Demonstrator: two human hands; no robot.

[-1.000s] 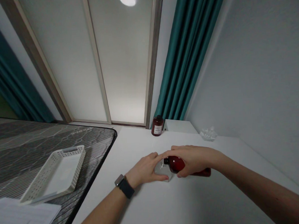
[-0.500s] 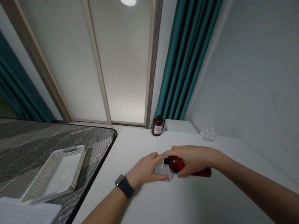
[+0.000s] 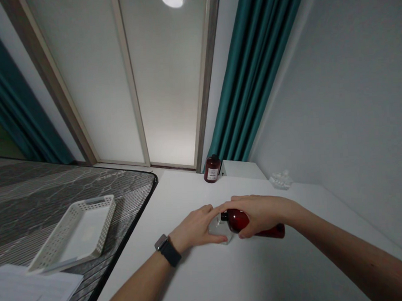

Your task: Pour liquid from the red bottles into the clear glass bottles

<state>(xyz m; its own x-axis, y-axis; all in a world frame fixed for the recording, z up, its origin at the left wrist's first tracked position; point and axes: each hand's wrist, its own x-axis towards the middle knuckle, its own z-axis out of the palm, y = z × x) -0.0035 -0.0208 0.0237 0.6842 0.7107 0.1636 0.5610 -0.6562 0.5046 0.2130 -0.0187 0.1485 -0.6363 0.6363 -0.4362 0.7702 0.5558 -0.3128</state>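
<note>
My right hand (image 3: 255, 213) is wrapped round a dark red bottle (image 3: 238, 220), which is tipped on its side with its black neck pointing left. The neck sits at the mouth of a clear glass container (image 3: 218, 231). Around that container my left hand (image 3: 200, 225) is closed, thumb on the near side and fingers on the far side. My hands touch or nearly touch above the neck. Any liquid passing between the two is too small to make out. A dark watch is on my left wrist.
A second dark red bottle (image 3: 211, 169) with a white label stands at the back of the white table (image 3: 182, 283), beside a white box (image 3: 243, 168). A clear glass object (image 3: 281, 180) lies by the wall. On the grey surface at left are a white basket (image 3: 105, 229) and papers (image 3: 32, 292).
</note>
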